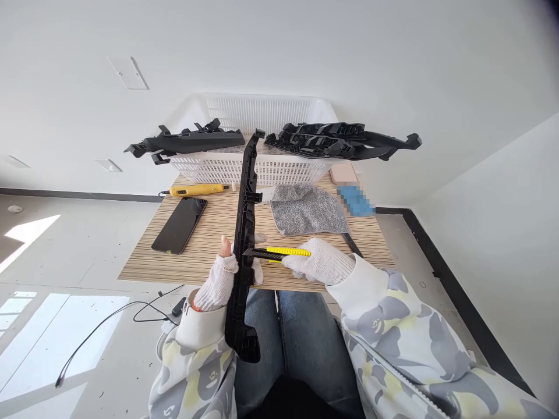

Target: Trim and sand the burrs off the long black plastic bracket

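My left hand (220, 280), in a white glove with the thumb tip bare, is wrapped round a long black plastic trim part (245, 233). The part stretches from above my lap toward the basket, its ribbed inner side facing me. Some of the left fingers show on its right side. In my gloved right hand (321, 260) is a yellow utility knife (288, 251), its dark blade pointing left. The blade tip lies at the part's middle; whether it touches the plastic I cannot tell.
Behind the table (201, 227), a white plastic basket (288, 171) carries black trim parts (192, 141) left and more black parts (336, 139) right. A phone (179, 225), a yellow corded tool (197, 190), a grey cloth (308, 209) and a blue blurred item (356, 199) lie on the table.
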Demonstrator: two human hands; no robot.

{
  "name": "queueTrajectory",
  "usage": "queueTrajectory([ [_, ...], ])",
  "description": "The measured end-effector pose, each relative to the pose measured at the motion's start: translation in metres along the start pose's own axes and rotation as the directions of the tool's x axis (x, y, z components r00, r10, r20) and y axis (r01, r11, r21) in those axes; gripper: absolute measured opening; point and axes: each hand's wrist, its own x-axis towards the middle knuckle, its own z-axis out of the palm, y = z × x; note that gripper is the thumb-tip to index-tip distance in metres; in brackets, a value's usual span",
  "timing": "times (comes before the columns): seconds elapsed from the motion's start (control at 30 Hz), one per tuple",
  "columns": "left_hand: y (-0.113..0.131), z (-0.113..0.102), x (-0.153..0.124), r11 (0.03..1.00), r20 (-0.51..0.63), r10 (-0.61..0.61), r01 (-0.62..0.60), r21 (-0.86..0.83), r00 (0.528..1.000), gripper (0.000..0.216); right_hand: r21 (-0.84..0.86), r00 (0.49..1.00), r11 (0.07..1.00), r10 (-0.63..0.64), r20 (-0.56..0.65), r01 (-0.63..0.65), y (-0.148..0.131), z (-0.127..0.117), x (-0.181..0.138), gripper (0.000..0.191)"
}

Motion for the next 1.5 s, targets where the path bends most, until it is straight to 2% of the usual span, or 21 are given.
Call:
queueTrajectory([
  [0.1,0.003,0.004,-0.001,1.0,-0.017,-0.004,0.004,-0.001,1.0,0.111,-0.021,1.0,1.0,0.013,-0.019,-0.013,0.002,0.002,-0.001,0.044],
  [0.3,0.001,0.002,-0.001,0.998,-0.01,-0.024,0.024,-0.054,1.0,0.104,-0.205,0.993,0.978,0.012,-0.12,-0.037,-0.004,0.003,-0.01,0.047],
  [0.47,-0.005,-0.007,-0.001,1.0,0.039,0.008,-0.008,-0.007,0.999,0.111,-0.224,0.988,0.975,-0.026,-0.151,-0.008,0.001,0.007,-0.009,0.045],
  [0.6,-0.004,-0.005,-0.001,1.0,0.04,0.005,-0.005,-0.018,0.999,0.111,-0.199,0.973,0.979,-0.08,-0.218,0.035,0.008,0.011,-0.01,0.047],
  [0.8,-0.004,-0.004,-0.002,0.998,0.047,0.0,0.002,-0.056,0.999,0.107,-0.156,0.977,0.988,-0.028,-0.21,-0.005,0.005,0.01,-0.013,0.043],
  [1.0,-0.005,-0.006,-0.002,0.999,0.059,0.011,-0.009,-0.037,0.998,0.106,-0.246,0.953,0.969,-0.103,-0.284,0.032,0.012,0.016,-0.01,0.044],
  [1.17,-0.002,0.0,-0.002,0.998,0.048,0.007,-0.004,-0.065,0.999,0.098,-0.102,0.923,0.975,-0.221,-0.315,0.199,0.035,0.025,-0.005,0.034],
  [1.23,-0.002,0.001,-0.002,0.997,0.028,-0.012,0.014,-0.08,1.0,0.088,-0.057,0.891,0.949,-0.311,-0.33,0.31,0.043,0.026,-0.003,0.032],
  [1.37,-0.003,-0.001,-0.003,0.998,-0.004,-0.053,0.053,-0.017,0.999,0.073,-0.12,0.763,0.83,-0.549,-0.34,0.544,0.051,0.027,0.0,0.043],
  [1.43,-0.003,-0.001,-0.003,0.999,-0.009,-0.044,0.044,0.024,0.999,0.072,-0.147,0.737,0.798,-0.598,-0.314,0.585,0.052,0.027,0.0,0.046],
  [1.5,-0.003,-0.001,-0.003,0.997,-0.01,-0.026,0.027,0.066,1.0,0.071,-0.164,0.736,0.795,-0.604,-0.305,0.584,0.052,0.027,0.0,0.048],
])
